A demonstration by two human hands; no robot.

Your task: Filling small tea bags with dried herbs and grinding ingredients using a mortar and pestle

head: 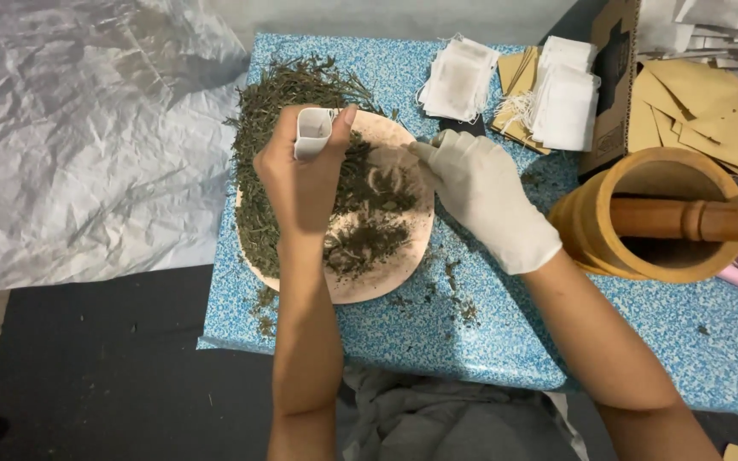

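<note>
The bare left hand (300,175) is raised over the left half of the round pale wooden plate (386,277), fingers curled closed around a small white filter-paper sachet (313,132) whose open mouth faces upward; the thumb presses against the right side of the sachet. The right hand (484,196), covered by a white glove, is over the right rim of the plate with its fingers drawn together in a pinch, the fingertips (420,152) pointing toward the crushed herb; whether any herb is held in the pinch cannot be determined. The plate sits on the left part of the blue-and-white speckled table (437,341), just short of the near edge. It carries crushed dark green dried herb (369,239) at its centre, and a larger heap of uncrushed dried green leaves and stems (275,111) lies across its left and far side. Loose herb crumbs (454,290) are scattered on the table just beside the near right rim of the plate. Stacks of empty white sachets (458,77) lie along the far edge. A tan wooden mortar (642,213) with a wooden pestle (693,220) resting across its mouth stands near the right edge, close to the gloved wrist.
</note>
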